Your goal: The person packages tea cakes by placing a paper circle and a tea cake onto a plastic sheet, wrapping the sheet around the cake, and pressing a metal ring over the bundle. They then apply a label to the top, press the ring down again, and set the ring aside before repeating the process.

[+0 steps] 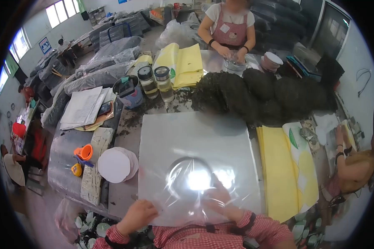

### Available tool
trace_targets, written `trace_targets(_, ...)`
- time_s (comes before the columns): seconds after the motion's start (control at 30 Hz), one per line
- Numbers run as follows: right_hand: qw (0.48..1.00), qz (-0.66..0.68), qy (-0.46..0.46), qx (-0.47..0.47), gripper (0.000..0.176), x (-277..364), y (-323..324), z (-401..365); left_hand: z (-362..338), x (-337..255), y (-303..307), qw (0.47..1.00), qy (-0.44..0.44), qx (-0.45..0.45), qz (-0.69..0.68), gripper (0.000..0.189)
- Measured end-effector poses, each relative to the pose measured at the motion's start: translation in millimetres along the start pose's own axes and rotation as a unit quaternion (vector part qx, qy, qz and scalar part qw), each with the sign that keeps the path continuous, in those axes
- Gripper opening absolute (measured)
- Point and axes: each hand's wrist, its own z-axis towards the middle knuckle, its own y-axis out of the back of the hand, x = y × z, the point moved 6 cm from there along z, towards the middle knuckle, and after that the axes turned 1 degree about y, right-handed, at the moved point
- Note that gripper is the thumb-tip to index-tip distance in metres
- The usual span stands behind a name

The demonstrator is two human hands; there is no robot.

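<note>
A large clear plastic sheet covers the table in front of me, shiny with glare. Under its film shows a dark round ring. My right hand is at the ring's right side, hazy through the plastic, fingers stretched forward. At the sheet's front left corner is my left hand, its fingers pinched together at the plastic edge. Left of the sheet lies a stack of white round discs. Dark loose tea-like material is heaped beyond the sheet.
Yellow printed bags lie at right. Two jars and a bucket stand at the back left, near papers. An orange cup sits at left. A co-worker works opposite; another person sits at right.
</note>
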Motion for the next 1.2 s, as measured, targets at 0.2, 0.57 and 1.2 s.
trace_targets(0.2,0.875,-0.43,0.167,-0.147,0.051,2,13,-39,15,46,16,0.977,0.085,-0.161,0.116,0.029)
trace_targets(0.57,0.72,-0.52,0.268,-0.374,0.069,161,255,27,-3,140,43,0.903,0.278,-0.214,0.247,0.027)
trace_targets(1.2,0.748,-0.539,0.372,-0.107,0.048,83,74,16,106,-16,-36,0.967,-0.008,-0.234,-0.099,0.02)
